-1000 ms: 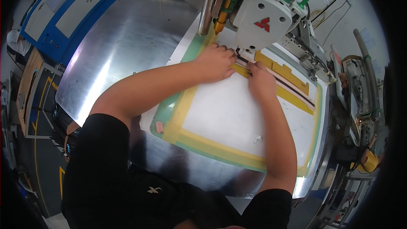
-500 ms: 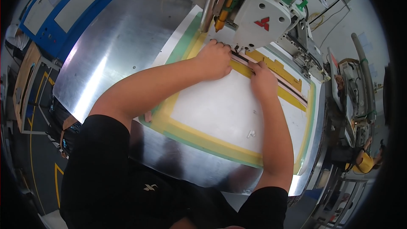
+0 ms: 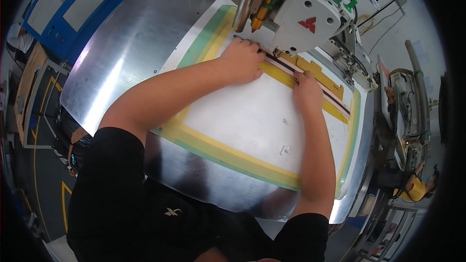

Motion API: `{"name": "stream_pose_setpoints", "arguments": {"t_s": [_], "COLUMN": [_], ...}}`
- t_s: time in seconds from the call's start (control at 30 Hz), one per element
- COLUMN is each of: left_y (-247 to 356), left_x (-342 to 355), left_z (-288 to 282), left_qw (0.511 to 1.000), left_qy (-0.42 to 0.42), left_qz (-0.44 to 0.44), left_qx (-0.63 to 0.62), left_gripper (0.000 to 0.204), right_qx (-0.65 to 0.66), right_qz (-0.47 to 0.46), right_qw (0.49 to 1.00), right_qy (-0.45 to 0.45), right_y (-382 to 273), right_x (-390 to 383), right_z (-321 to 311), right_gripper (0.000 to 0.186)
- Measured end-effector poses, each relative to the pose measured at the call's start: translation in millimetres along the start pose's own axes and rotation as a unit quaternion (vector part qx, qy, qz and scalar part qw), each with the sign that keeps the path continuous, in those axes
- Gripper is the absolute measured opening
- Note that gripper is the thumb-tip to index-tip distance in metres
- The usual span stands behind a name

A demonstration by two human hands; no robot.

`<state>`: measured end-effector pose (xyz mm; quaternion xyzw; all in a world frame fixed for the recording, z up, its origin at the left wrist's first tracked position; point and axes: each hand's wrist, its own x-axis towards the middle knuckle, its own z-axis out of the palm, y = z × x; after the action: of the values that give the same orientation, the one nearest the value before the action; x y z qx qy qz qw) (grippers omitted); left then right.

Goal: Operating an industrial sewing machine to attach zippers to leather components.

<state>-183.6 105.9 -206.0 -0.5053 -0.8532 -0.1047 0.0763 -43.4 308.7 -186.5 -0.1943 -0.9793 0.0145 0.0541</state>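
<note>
A flat white sewing template (image 3: 233,121), bordered with yellow and green tape, lies on the metal table under a sewing machine head (image 3: 303,19). Along its far side runs a long narrow pale-pink strip with a black line (image 3: 336,102), beside yellow bands and plates. My left hand (image 3: 242,62) has its fingers curled over the strip's left end, left of the needle area, with its thumb apart on the yellow band; the fingertips are partly hidden. Further right, my right hand (image 3: 308,91) bends its fingertips onto the strip, pressing it.
A gold pointed cylinder (image 3: 262,17) and a metal tube (image 3: 247,2) hang close above my left hand. Notched yellow plates (image 3: 315,70) lie beyond the strip. A blue cabinet (image 3: 77,14) stands far left. A person in yellow (image 3: 415,189) is at the far right.
The template has slid slightly leftward relative to the machine head, and my left hand has shifted a little left with it. My right hand sits slightly further right along the strip.
</note>
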Motion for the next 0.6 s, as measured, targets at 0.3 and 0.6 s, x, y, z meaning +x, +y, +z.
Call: {"name": "stream_pose_setpoints", "arguments": {"t_s": [0.3, 0.6], "left_y": [23.5, 48.6], "left_x": [13.0, 24.8], "left_z": [4.3, 9.4], "left_qw": [0.999, 0.998], "left_qy": [-0.038, -0.049], "left_qz": [-0.028, -0.034], "left_qx": [-0.001, -0.003], "left_gripper": [0.048, 0.053], "right_qx": [0.006, 0.023], "right_qz": [-0.026, -0.047], "right_qw": [1.0, 0.999], "right_qy": [0.012, 0.014], "right_y": [6.5, 16.3], "right_x": [-1.5, -2.2], "right_z": [2.2, 0.7], "right_gripper": [0.039, 0.041]}}
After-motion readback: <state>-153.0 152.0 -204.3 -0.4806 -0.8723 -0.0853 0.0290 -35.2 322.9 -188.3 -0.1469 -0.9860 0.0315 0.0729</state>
